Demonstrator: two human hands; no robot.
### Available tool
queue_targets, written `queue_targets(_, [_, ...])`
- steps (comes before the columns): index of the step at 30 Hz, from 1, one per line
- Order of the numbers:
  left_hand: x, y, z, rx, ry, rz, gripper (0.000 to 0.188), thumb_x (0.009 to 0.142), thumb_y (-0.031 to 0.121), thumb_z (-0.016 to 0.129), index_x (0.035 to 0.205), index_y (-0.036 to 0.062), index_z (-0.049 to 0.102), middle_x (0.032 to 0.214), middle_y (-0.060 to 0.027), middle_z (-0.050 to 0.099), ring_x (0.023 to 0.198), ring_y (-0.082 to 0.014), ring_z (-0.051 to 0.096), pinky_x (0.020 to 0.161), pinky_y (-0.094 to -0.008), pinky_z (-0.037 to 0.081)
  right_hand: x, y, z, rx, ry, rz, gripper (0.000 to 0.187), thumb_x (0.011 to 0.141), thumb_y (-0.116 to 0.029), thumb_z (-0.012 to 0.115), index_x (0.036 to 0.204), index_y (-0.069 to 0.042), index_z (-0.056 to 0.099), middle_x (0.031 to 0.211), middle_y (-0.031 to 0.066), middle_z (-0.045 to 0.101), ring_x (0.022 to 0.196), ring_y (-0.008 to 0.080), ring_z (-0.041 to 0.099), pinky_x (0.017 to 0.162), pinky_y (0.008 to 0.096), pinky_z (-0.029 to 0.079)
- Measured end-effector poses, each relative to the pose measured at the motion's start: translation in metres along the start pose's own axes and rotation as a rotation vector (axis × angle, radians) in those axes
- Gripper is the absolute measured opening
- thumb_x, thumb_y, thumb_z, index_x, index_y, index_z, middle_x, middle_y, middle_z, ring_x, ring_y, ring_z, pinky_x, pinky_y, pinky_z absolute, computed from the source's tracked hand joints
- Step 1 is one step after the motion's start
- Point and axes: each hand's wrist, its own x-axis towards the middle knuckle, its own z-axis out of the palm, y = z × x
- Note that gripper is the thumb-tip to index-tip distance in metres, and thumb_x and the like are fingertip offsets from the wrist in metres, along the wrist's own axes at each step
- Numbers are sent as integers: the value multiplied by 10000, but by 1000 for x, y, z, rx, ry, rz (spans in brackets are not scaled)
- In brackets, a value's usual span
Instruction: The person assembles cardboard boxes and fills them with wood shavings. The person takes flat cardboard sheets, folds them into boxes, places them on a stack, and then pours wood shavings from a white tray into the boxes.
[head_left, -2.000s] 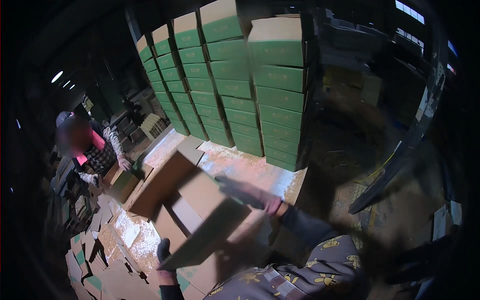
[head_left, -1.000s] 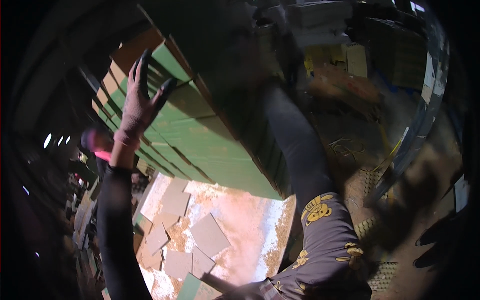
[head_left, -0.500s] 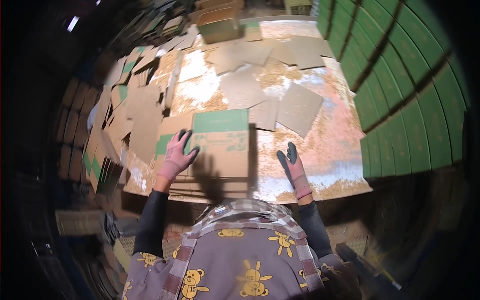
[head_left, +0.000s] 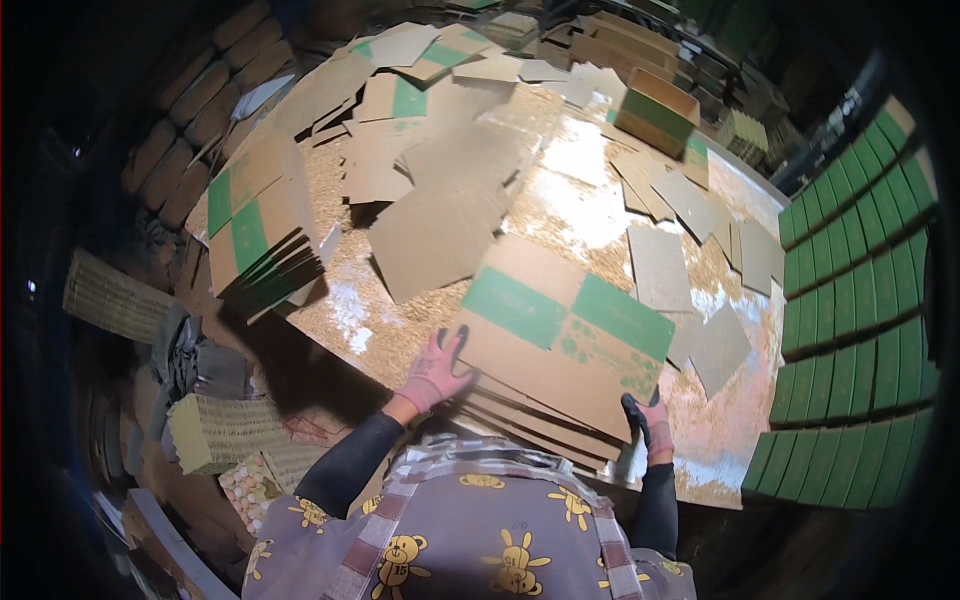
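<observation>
A flattened cardboard box (head_left: 545,365) with green panels lies over a stack of similar flat boxes (head_left: 520,415) at the table's near edge, its front edge raised slightly off those below. Both hands wear pink gloves with dark fingertips. My left hand (head_left: 437,374) holds the flattened box at its left edge, thumb and fingers curved around the near corner. At the opposite edge, my right hand (head_left: 652,425) grips it with dark fingertips against the side; part of that hand's grip is hidden.
Loose brown cardboard sheets (head_left: 435,235) and wood shavings cover much of the table (head_left: 350,320). Another stack of flat boxes (head_left: 265,225) stands at the left. An open box (head_left: 655,110) sits at the back. Rows of green boxes (head_left: 850,400) line the right side.
The view has swung left. My right hand has come from over the bare table to the flattened box's right edge, my left hand has moved to its left edge, and the box now sits angled.
</observation>
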Motion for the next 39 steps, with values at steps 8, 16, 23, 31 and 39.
queue_targets(8, [58,-125,5,-421,459,-542,1010,698,455,802,1464,34,296,1369,-265,425,1234,-416,465,1036,-448,415,58,-192,133,-33,115,-238,991,722,-200,833,1498,-20,244,1454,158,401,1325,272,399,1078,378,366])
queue_targets(16, [154,-184,-9,-412,478,-812,1325,575,410,893,1512,12,44,1474,-297,202,1367,-408,288,1135,-408,314,318,-284,289,-257,-246,-498,1128,675,-418,853,1463,83,220,1488,259,330,1393,346,317,1137,371,283])
queue_targets(23, [249,-264,8,-924,740,-487,1230,571,164,910,1475,-40,101,1362,-195,470,1246,-263,486,1052,-360,426,377,-321,397,-346,-728,-304,1020,727,-251,776,1514,-91,147,1184,149,612,1008,224,627,813,329,532])
queue_targets(31, [343,-109,-71,-522,201,-663,1232,555,514,872,1445,-38,222,1221,-239,599,1107,-349,609,922,-397,504,360,-257,240,-122,-557,-417,751,778,-90,714,1434,2,359,1241,99,590,1039,182,603,889,294,508])
queue_targets(39, [379,-62,-33,-881,231,-257,896,745,347,795,1436,4,338,1307,-242,537,1204,-311,542,986,-372,458,368,-184,119,84,-56,-279,354,836,-101,691,1148,37,592,960,44,665,788,126,644,679,244,518])
